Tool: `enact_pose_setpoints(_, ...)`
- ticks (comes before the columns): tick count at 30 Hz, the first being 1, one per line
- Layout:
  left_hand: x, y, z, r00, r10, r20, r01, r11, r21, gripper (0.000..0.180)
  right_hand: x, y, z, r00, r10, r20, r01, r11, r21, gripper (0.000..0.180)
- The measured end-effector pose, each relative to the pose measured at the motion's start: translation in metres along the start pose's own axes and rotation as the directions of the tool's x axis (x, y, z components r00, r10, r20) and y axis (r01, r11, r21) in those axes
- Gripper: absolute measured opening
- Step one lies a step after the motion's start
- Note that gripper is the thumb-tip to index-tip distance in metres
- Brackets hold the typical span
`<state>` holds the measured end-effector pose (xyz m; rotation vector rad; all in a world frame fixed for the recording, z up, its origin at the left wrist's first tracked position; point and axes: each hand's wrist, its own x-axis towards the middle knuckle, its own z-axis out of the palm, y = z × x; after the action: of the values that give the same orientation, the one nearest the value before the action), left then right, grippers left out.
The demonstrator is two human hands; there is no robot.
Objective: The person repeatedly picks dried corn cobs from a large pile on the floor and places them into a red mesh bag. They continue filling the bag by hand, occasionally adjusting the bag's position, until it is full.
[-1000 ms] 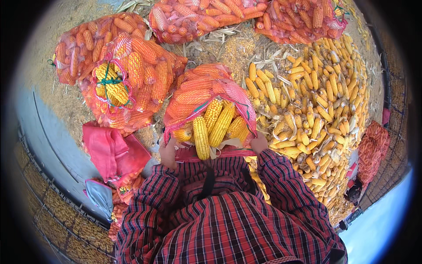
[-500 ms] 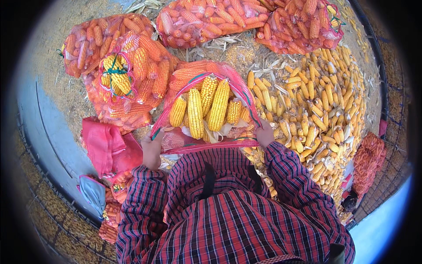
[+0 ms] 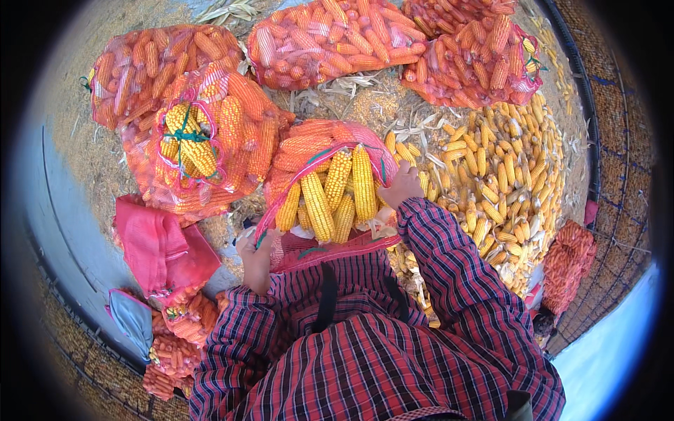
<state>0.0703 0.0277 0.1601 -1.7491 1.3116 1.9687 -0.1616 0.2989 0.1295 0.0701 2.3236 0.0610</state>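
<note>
In front of me stands a pink-red mesh bag packed with corn, its mouth gaping toward me. Yellow corn cobs lie in the opening, husk scraps among them. At the left of the mouth my left hand is closed on the bag's rim, where a green cord runs along the edge. My right hand is closed on the rim at the right side, higher up than the left; its fingertips are partly hidden. The near edge of the mouth hangs slack between the hands, close to my checked clothing.
A big heap of loose cobs spreads to the right. Filled mesh bags lie at the back, and one tied with green cord stands at the left. Folded red sacks and a grey-blue cloth lie at the lower left.
My right hand has moved inward and away from me along the rim, and my left hand slightly nearer to me. The bag's mouth has narrowed, and the cobs in it have shifted.
</note>
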Motion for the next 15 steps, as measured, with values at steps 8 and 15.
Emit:
enact_pose_setpoints(8,-0.005,-0.033,0.002,0.984,0.141,-0.111,-0.123,0.981,0.15,0.033,0.111,0.042,-0.044,0.982,-0.166,-0.093,0.168,0.986,0.015,0.032)
enact_pose_setpoints(15,0.021,-0.068,0.015,0.916,0.355,-0.187,-0.203,0.812,0.547,0.042,0.135,0.087,-0.016,0.946,-0.325,-0.003,0.322,0.938,0.129,0.039)
